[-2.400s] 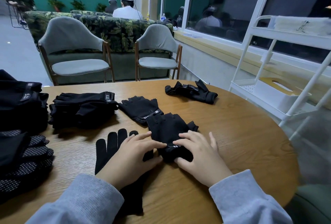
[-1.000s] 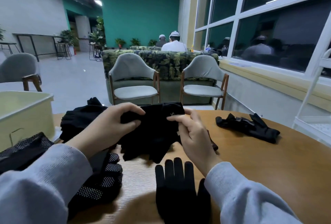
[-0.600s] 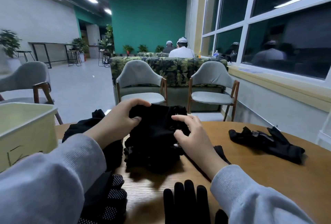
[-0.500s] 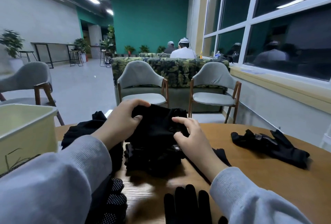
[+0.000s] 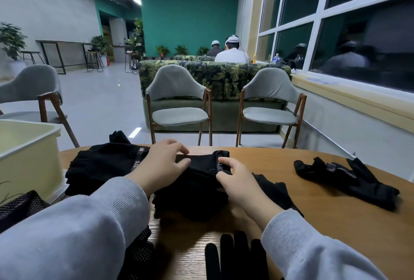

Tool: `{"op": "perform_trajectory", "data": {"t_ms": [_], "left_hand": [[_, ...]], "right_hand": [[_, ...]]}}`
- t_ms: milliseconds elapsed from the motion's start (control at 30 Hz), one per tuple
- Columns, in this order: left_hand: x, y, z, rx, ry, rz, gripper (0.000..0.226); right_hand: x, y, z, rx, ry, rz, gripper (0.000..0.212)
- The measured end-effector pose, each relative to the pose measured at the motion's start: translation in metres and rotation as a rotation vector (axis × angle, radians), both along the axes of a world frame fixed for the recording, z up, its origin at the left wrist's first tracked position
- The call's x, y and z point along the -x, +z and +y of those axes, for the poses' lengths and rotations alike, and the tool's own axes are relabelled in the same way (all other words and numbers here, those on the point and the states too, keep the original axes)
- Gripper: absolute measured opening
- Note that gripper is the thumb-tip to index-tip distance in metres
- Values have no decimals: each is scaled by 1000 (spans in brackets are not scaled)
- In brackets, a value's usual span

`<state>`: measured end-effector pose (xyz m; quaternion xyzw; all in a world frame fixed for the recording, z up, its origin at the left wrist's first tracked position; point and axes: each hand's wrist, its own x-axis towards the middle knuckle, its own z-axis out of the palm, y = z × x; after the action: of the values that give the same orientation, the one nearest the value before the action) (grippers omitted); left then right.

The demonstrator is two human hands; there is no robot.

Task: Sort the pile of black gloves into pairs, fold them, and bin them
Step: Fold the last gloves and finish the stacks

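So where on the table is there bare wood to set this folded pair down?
Bare wood lies on the table between the right hand and the loose gloves at right, and nearer than those. The left is crowded: glove stack, cream bin, dotted gloves. A full-finger glove takes the near edge.

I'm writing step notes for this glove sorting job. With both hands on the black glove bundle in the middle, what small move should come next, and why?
Probably press the fold flat on the table. The left hand and right hand both pinch the top edge of the folded gloves, which look bunched rather than flat. Binning in the cream bin at the left would follow.
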<state>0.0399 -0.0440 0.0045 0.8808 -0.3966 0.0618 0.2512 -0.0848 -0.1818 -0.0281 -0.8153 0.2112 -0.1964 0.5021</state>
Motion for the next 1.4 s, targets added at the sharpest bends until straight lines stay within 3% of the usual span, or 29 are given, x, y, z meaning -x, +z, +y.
{"op": "perform_trajectory", "data": {"t_ms": [133,233,533,667,800,933,1033,1133,1400], "left_hand": [[10,-5,-5,-305,-122,-111,62],[14,-7,-3,-413,-161,-110,76],[15,2,6,-209,-207,-102,41],[15,-12,3,-331,-224,-15,38],[15,-22,3,-556,-173,52,44],[23,-28,4,-831,-81,2,53],[30,-30,1,-843,-62,30,57],[33,-28,0,-844,-43,30,58],[60,-17,6,-621,62,-28,61]], "right_hand": [[-1,-2,0,-6,-12,10,45],[-3,1,-2,-27,-10,-3,45],[-9,16,-5,-97,-42,-44,43],[-6,6,-2,176,-30,114,40],[-3,-6,1,699,-40,256,40],[-4,-21,4,805,144,285,47],[0,-29,-3,694,197,370,49],[6,-26,-9,729,225,414,51],[32,-13,-6,752,166,173,51]]}}
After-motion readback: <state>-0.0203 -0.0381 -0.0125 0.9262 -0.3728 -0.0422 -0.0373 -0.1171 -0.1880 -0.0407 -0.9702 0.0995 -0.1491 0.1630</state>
